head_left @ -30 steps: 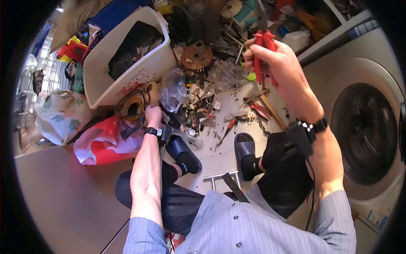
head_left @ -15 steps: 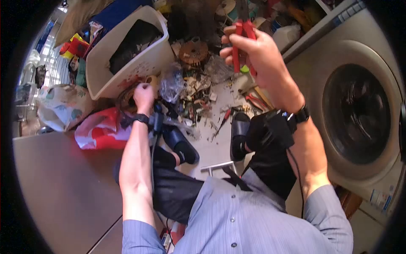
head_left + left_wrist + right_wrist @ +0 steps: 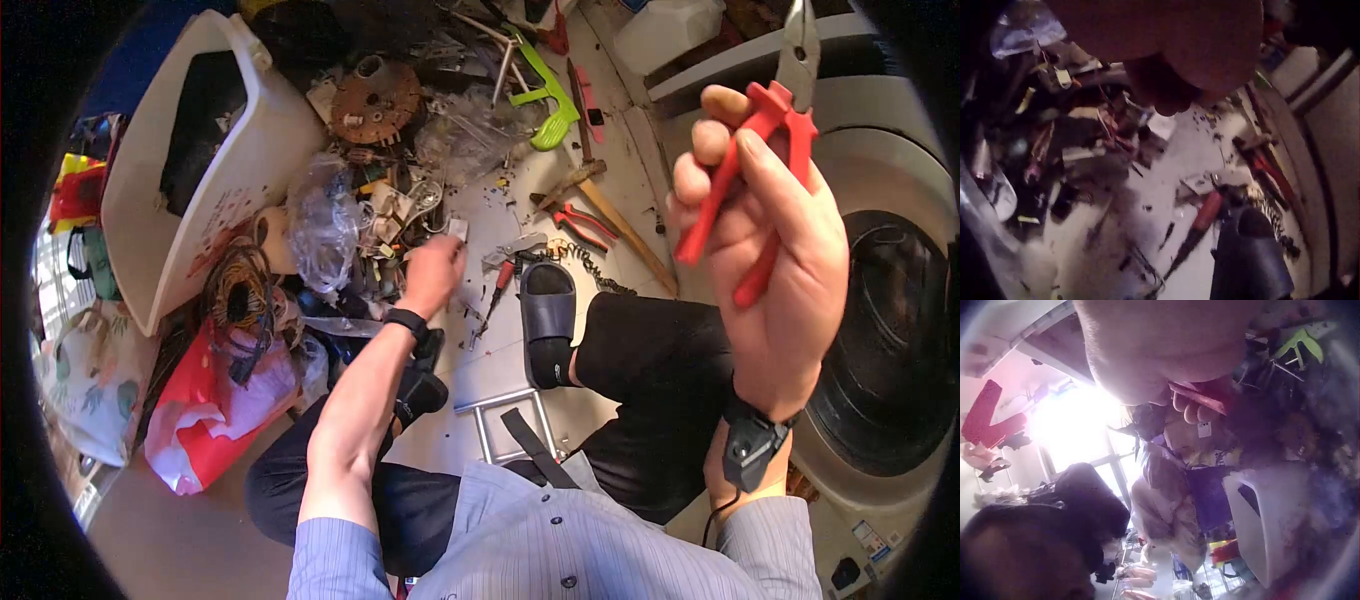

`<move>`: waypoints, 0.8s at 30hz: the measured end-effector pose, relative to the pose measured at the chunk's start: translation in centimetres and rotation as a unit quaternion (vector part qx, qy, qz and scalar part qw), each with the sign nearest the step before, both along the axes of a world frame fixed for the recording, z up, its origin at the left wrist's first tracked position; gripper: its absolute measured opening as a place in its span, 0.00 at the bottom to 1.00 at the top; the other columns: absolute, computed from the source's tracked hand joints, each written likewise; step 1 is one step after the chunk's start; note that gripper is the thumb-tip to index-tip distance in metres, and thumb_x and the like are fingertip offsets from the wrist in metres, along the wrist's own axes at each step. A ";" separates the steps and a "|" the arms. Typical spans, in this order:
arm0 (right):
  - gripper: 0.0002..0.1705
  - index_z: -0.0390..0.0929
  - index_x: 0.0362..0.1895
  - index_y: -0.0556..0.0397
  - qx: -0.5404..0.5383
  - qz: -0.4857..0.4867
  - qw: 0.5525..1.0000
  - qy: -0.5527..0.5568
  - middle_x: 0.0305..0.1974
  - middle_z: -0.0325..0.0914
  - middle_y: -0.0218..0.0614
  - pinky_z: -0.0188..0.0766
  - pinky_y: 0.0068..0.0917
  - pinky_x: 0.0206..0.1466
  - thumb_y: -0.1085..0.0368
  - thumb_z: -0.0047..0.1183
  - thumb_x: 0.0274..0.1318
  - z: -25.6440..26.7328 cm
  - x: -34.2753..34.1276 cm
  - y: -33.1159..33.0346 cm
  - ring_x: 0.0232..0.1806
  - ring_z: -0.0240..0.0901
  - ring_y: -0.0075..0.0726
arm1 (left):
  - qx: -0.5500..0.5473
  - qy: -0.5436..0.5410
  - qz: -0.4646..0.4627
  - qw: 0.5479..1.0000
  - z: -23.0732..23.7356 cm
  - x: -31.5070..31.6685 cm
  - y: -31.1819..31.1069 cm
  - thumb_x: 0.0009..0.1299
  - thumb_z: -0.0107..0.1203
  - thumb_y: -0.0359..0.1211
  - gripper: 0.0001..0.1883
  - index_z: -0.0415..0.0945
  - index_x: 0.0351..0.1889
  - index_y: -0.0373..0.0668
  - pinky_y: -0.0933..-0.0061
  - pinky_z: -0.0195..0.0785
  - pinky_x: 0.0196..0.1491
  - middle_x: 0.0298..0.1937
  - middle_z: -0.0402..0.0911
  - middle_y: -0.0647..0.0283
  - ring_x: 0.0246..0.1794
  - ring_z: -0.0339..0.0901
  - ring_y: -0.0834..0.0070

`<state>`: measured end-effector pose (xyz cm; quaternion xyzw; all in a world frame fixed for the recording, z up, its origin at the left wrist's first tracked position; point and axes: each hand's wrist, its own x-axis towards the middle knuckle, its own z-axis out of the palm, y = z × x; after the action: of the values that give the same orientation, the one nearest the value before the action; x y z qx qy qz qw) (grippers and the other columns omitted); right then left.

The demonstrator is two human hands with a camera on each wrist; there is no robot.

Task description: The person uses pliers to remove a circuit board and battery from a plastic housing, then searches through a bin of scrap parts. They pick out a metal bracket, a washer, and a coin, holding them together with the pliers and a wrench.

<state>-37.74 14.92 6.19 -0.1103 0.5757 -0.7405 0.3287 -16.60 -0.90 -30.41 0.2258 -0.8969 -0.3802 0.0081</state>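
Observation:
My right hand [image 3: 775, 230] holds up a pair of long-nose pliers [image 3: 798, 60] with red handles, thumb across the grips and nose pointing up. In the right wrist view, part of a red handle [image 3: 1200, 399] shows beside the fingertips. My left hand [image 3: 434, 278] hovers low over the heap of small scrap parts [image 3: 395, 215], fingers loosely bent, beside a small white block [image 3: 457, 229]. From the left wrist, the hand [image 3: 1172, 56] is dark, its fingertips overlapping that pale piece, with nothing seen in its grasp.
A red-handled screwdriver [image 3: 503, 275], another pair of pliers [image 3: 585, 225] and a hammer [image 3: 630, 240] lie on the floor. A white bin [image 3: 245, 150], cable coil [image 3: 240, 290] and red-and-white bag [image 3: 205, 425] stand left. A green tool [image 3: 553, 100] lies farther back; a washing machine [image 3: 885, 180] flanks the right.
My left hand has left the cable coil and moved right, over the scrap heap. My right hand has brought the pliers rightward and closer to the head camera, which has also turned.

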 end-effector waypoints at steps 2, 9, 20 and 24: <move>0.24 0.66 0.66 0.66 0.026 0.001 1.000 0.005 0.48 0.74 0.39 0.69 0.29 0.42 0.62 0.45 0.75 0.1 0.2 0.2 0.42 0.71 0.32 | 0.022 -0.004 -0.017 1.000 -1.1 0.0 2.6 0.68 0.59 0.33 0.07 0.80 0.39 0.40 0.50 0.75 0.45 0.38 0.82 0.48 0.41 0.81 0.46; 0.27 0.63 0.66 0.60 0.076 -0.041 0.996 0.007 0.40 0.66 0.31 0.64 0.26 0.33 0.58 0.50 0.71 -0.1 1.3 0.4 0.31 0.65 0.25 | -0.066 0.059 0.237 0.968 -1.0 -6.3 -2.4 0.68 0.60 0.34 0.20 0.76 0.56 0.37 0.49 0.72 0.55 0.54 0.78 0.42 0.56 0.75 0.42; 0.26 0.62 0.63 0.61 0.071 -0.007 0.997 0.005 0.37 0.68 0.34 0.68 0.24 0.23 0.59 0.52 0.70 -0.3 1.8 -1.3 0.26 0.71 0.27 | 0.089 0.002 0.308 0.947 -5.0 -12.3 -6.3 0.68 0.58 0.39 0.16 0.84 0.47 0.39 0.50 0.75 0.49 0.44 0.86 0.43 0.46 0.83 0.44; 0.26 0.63 0.63 0.61 0.096 -0.020 0.995 -0.001 0.36 0.68 0.33 0.69 0.23 0.23 0.58 0.52 0.70 -0.2 2.4 -1.8 0.25 0.71 0.26 | 0.078 0.092 0.241 0.963 -4.4 -13.2 -0.4 0.69 0.55 0.34 0.12 0.84 0.46 0.39 0.48 0.74 0.47 0.41 0.85 0.43 0.42 0.82 0.44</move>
<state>-35.33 13.16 6.00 -0.0655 0.6460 -0.6883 0.3235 -29.79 -1.32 -34.78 0.3994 -0.7789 -0.4549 0.1640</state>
